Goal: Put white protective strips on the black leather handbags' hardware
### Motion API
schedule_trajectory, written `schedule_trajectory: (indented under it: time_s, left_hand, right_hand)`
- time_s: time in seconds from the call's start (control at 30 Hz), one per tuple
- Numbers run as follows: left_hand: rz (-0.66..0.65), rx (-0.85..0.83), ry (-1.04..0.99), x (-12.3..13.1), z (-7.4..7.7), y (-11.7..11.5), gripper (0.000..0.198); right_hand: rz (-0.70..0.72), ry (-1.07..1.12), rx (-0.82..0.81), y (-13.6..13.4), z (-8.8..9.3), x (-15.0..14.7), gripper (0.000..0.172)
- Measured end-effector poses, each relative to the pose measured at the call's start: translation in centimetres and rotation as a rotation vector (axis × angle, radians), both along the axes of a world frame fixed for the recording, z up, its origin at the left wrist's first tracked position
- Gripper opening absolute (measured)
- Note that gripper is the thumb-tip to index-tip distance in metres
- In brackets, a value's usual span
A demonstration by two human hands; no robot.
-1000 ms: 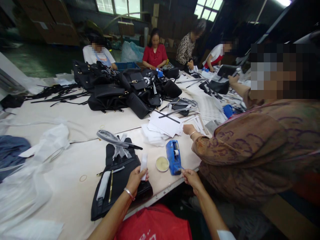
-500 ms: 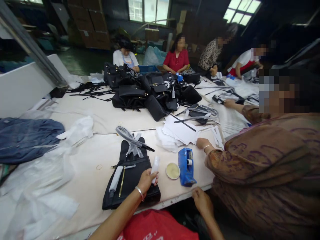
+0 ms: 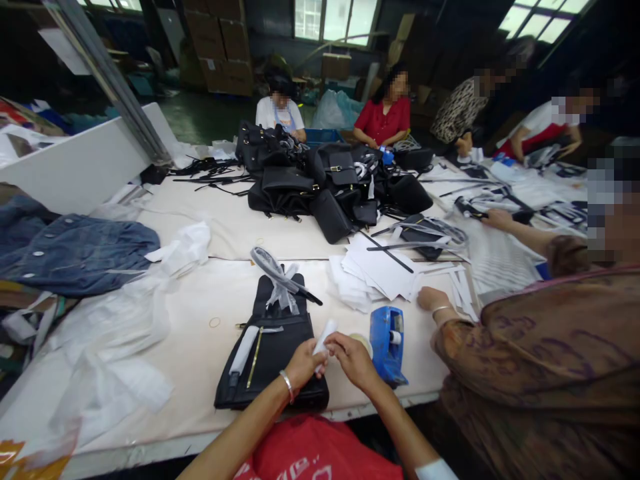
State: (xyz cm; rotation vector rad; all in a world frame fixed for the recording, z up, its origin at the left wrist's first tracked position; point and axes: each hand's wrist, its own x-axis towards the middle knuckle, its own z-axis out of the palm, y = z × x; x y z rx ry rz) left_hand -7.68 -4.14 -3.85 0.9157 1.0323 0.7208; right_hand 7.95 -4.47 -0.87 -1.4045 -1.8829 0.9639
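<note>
My left hand [image 3: 302, 365] is closed around a small white paper-wrapped piece [image 3: 324, 333], held over the near end of a flat black bag [image 3: 273, 353]. My right hand [image 3: 353, 360] has its fingers pinched on the same white piece, touching the left hand. The black bag lies on the beige table [image 3: 200, 293] with a white strip and a gold bar on its front, and a plastic-wrapped strap [image 3: 280, 273] across its top. A blue tape dispenser [image 3: 387, 343] stands just right of my hands, with a small round dish partly hidden behind my right hand.
A person in a brown patterned top [image 3: 540, 360] leans on the table at my right, one hand by a stack of white papers [image 3: 380, 270]. A pile of black bags [image 3: 325, 183] fills the middle. Denim cloth [image 3: 75, 250] and white wrapping [image 3: 115, 333] lie left. Several people sit at the far side.
My right hand has come up from the table edge near the tape dispenser and joined my left hand on the white piece. The camera has swung left.
</note>
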Motion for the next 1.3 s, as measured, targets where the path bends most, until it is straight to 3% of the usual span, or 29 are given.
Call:
schedule_trajectory:
  time_s: [0.27,0.4,0.53,0.7,0.8,0.93,1.03,1.3]
  left_hand:
    - [-0.063,-0.038,0.043,0.2,0.1,0.4,0.021]
    - [-0.078,-0.037,0.024,-0.1,0.5,0.4,0.024]
    - [-0.070,-0.026,0.009,-0.1,0.8,0.3,0.029]
    - [-0.026,-0.027,0.060,0.4,0.9,0.4,0.037]
    - [0.021,-0.071,0.071,0.7,0.9,0.6,0.043]
    - [0.034,-0.172,-0.046,0.6,0.9,1.1,0.044]
    - [0.009,-0.258,-0.150,0.2,0.9,1.7,0.044]
    - [-0.123,-0.599,-0.471,-2.0,0.6,3.2,0.038]
  right_hand:
    - [0.054,-0.293,0.106,0.6,-0.1,0.7,0.018]
    - [-0.005,-0.314,0.042,1.4,0.1,0.9,0.033]
    - [-0.026,-0.050,-0.096,1.9,-0.8,1.1,0.033]
    - [-0.196,0.395,-0.327,1.3,-3.3,0.4,0.036]
    - [-0.291,0.567,-0.372,0.8,-4.9,-0.6,0.039]
    - [-0.415,0.658,-0.336,0.7,-6.9,-2.1,0.040]
    - [-0.423,0.708,-0.324,1.0,-7.9,-2.8,0.040]
    - [-0.301,0.687,-0.257,2.4,-7.3,-3.7,0.042]
